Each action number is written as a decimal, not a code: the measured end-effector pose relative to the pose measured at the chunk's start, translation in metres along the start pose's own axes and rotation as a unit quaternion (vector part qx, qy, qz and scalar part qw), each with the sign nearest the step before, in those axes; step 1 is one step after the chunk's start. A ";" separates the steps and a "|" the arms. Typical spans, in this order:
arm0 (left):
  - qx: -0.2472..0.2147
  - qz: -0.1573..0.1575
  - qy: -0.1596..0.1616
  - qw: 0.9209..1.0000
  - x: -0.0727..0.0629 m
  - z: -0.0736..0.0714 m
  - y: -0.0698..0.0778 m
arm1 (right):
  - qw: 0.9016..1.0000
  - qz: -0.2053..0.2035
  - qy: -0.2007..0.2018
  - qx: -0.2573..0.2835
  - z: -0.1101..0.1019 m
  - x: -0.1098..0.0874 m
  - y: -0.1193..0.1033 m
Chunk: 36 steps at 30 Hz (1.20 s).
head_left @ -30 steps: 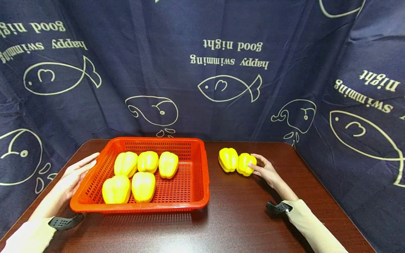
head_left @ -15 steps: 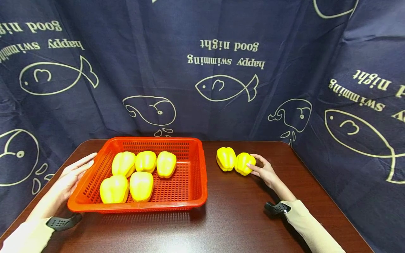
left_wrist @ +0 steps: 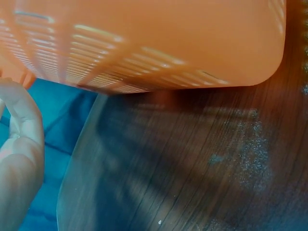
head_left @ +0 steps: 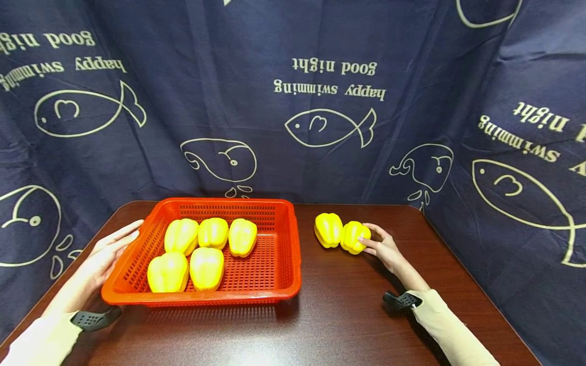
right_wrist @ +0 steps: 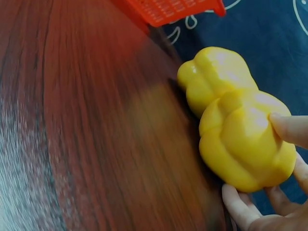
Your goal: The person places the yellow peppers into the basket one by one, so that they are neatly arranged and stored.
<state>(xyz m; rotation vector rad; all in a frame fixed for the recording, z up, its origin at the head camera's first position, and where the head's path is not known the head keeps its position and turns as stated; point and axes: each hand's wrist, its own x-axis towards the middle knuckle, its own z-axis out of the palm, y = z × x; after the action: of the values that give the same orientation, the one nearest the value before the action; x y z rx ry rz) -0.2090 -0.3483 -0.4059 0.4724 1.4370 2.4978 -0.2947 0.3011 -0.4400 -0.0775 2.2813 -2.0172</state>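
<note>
A red plastic basket (head_left: 288,264) with slotted walls stands on the left of the table, several yellow bell peppers (head_left: 206,269) lying in it. My left hand (head_left: 104,258) is at the basket's left side, fingers stretched out along the rim; the left wrist view catches only part of that hand (left_wrist: 19,144) beside the slotted wall. Right of the basket, two more bell peppers lie side by side, touching. My right hand (head_left: 386,250) holds the right-hand pepper (right_wrist: 248,139) between thumb and fingers. The other pepper (right_wrist: 219,72) lies just beyond it, untouched by my hand.
The dark brown wooden table (head_left: 339,315) is bounded at the back and sides by a navy cloth (head_left: 256,101) with fish drawings. Both wrists wear black bands (head_left: 95,321). In the right wrist view, a basket corner (right_wrist: 168,9) shows at the top.
</note>
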 end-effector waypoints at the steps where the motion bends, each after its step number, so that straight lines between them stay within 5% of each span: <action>1: 0.002 -0.002 0.003 1.000 0.000 0.000 0.000 | 1.000 0.002 0.002 0.000 0.000 0.000 0.000; 36: 0.025 -0.017 0.016 0.999 -0.001 0.001 0.003 | 1.000 0.020 0.015 -0.001 0.015 -0.032 -0.014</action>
<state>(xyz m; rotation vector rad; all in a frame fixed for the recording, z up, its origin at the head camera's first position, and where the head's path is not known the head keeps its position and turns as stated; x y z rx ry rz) -0.2076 -0.3495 -0.4032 0.4162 1.5103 2.4581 -0.2612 0.2876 -0.4272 -0.0019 2.2851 -2.0097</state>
